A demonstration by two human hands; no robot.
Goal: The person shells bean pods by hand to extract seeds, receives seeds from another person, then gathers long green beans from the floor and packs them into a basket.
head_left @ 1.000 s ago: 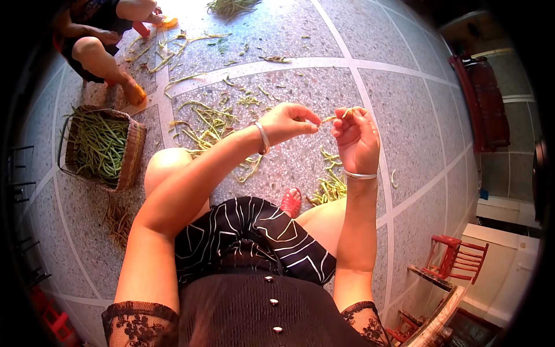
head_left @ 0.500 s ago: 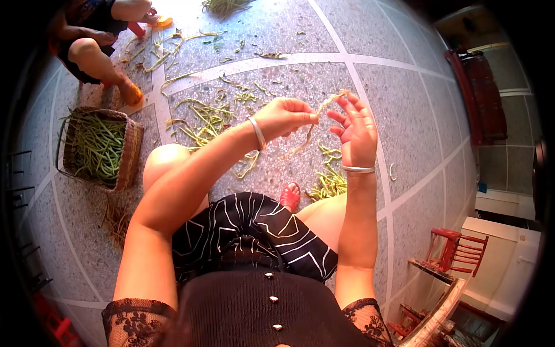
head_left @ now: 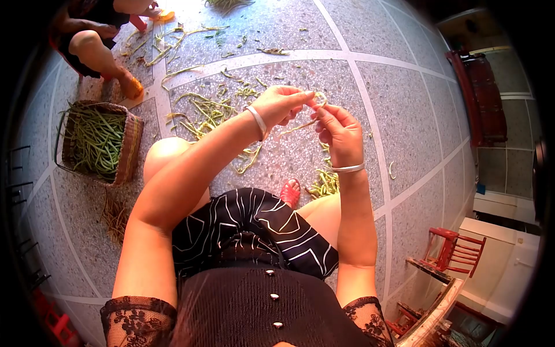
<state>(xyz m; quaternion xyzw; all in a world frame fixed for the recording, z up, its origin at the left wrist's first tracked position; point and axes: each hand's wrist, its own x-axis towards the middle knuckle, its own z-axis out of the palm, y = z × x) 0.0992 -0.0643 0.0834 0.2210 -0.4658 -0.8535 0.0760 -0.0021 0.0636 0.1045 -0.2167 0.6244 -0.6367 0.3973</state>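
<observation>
A thin, yellowish long bean (head_left: 299, 127) is held between my two hands above the floor. My left hand (head_left: 283, 104) pinches it near its upper end, fingers closed. My right hand (head_left: 341, 132) closes on it with thumb and fingers from the other side. The bean bends in a small loop at the fingertips, and its thin tail slants down to the left. Part of it is hidden by the fingers. Below my left forearm lies a loose heap of long beans (head_left: 208, 113). Another bean pile (head_left: 325, 182) lies beneath my right wrist.
A woven basket (head_left: 133, 144) full of green long beans stands at the left. Another person (head_left: 87, 46) sits at the upper left. Bean scraps (head_left: 273, 51) are scattered over the tiled floor (head_left: 404, 127). A red chair (head_left: 457, 251) stands at the lower right.
My right hand has moved left and closed on the bean; before, its fingers were spread. The bean, stretched upward earlier, is now bent between both hands. My left hand has risen slightly.
</observation>
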